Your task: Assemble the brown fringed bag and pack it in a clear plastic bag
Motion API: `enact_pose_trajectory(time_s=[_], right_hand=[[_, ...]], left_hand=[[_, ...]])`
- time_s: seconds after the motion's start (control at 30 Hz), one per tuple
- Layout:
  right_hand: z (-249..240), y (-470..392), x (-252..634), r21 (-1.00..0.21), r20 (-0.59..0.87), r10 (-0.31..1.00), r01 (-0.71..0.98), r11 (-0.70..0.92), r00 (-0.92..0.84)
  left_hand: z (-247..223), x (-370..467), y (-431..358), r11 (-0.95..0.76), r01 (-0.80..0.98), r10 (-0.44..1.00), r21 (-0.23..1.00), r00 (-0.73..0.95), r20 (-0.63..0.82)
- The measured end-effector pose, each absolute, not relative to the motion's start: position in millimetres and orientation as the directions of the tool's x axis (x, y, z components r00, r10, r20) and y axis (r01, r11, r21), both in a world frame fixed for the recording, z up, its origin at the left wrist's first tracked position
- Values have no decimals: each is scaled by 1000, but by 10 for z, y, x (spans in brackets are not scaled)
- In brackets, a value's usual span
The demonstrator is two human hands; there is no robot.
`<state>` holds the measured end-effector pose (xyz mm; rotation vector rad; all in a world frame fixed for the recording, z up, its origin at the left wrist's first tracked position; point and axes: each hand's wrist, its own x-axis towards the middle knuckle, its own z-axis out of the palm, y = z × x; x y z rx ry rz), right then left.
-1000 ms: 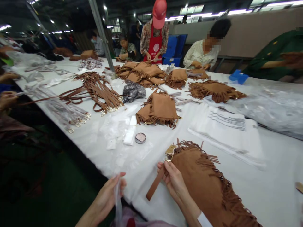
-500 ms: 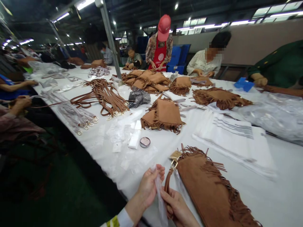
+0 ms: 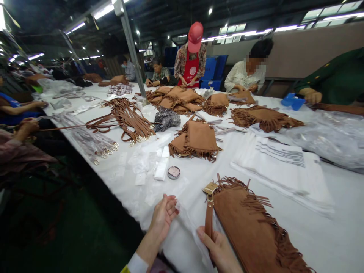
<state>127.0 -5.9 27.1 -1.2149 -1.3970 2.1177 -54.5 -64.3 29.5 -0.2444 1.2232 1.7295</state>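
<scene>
A brown fringed bag (image 3: 247, 223) lies flat on the table in front of me, with a cardboard tag (image 3: 211, 188) and gold metal clasp at its upper left corner. From this clasp hangs a brown strap (image 3: 209, 218). My right hand (image 3: 220, 248) is closed around its lower part, thumb on top. A thin clear plastic sleeve (image 3: 189, 223) stretches between my hands. My left hand (image 3: 165, 218), left of the strap, has curled fingers, and the sleeve's end is at their tips. Where the sleeve meets my right hand is partly hidden.
Beyond my hands are a round tin (image 3: 174, 172), white slips (image 3: 162, 167) and more fringed bags (image 3: 199, 136). Brown straps (image 3: 129, 117) lie left of a metal post (image 3: 133, 49). Folded white cloth (image 3: 281, 167) and clear plastic (image 3: 332, 132) lie right. Several people work around the table.
My left hand has moved left, away from my right hand, drawing the plastic sleeve out wider. The strap now hangs straighter from the clasp. The bag has stayed in place.
</scene>
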Motion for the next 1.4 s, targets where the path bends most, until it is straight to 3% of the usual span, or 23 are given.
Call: enact_pose_trajectory(time_s=[0.07, 0.17, 0.3, 0.47, 0.6, 0.73, 0.83, 0.93, 0.97, 1.03, 1.07, 1.13, 1.17, 1.23, 1.3, 1.4], right_hand=[[248, -39, 1310, -855, -504, 669, 205, -476, -546], [206, -50, 1316, -847, -525, 690, 233, -477, -498], [148, -115, 1230, -847, -526, 657, 265, -460, -539], [91, -129, 1214, -880, -470, 631, 273, -389, -617], [38, -120, 1299, -887, -460, 674, 328, -325, -578], [-10, -134, 1354, -903, -421, 746, 311, -295, -515], [52, -139, 1386, -891, -453, 731, 295, -345, -511], [169, -147, 1415, -878, -474, 708, 222, -424, -523], [199, -154, 1417, -870, -479, 706, 174, -461, -522], [230, -176, 1405, -826, -508, 682, 74, -559, -526], [231, -191, 1390, -791, -528, 655, 33, -611, -542], [218, -229, 1350, -736, -537, 599, -17, -677, -594], [210, -251, 1331, -735, -517, 584, -25, -678, -626], [200, -295, 1316, -794, -439, 570, 4, -608, -694], [193, -320, 1362, -901, -356, 580, 106, -420, -733], [134, -289, 1583, -945, -136, 737, 311, 105, -662]], left_hand=[[323, -588, -686, -14, -787, 577, 616, -510, -638], [303, -428, -790, 160, -802, 602, 575, -382, -701], [220, -5, -822, 262, -719, 751, 644, -267, -603], [156, 12, -680, 247, -569, 743, 784, -408, -530], [157, -360, -644, 309, -330, 706, 892, -549, -448], [215, -763, -677, 359, -169, 680, 918, -626, -381], [332, -1155, -742, 395, -71, 645, 916, -689, -331], [500, -1612, -817, 415, 77, 515, 906, -842, -164], [545, -1729, -828, 450, 185, 427, 874, -904, -28], [589, -1810, -812, 447, 252, 405, 859, -912, 57], [583, -1751, -783, 412, 220, 461, 884, -888, 7], [522, -1428, -694, 329, -28, 654, 944, -714, -249], [474, -1189, -635, 327, -205, 737, 923, -555, -385], [365, -654, -501, 403, -521, 780, 752, -235, -580], [267, -184, -359, 456, -623, 804, 635, -18, -595], [172, 182, -188, 434, -646, 839, 628, 36, -543]])
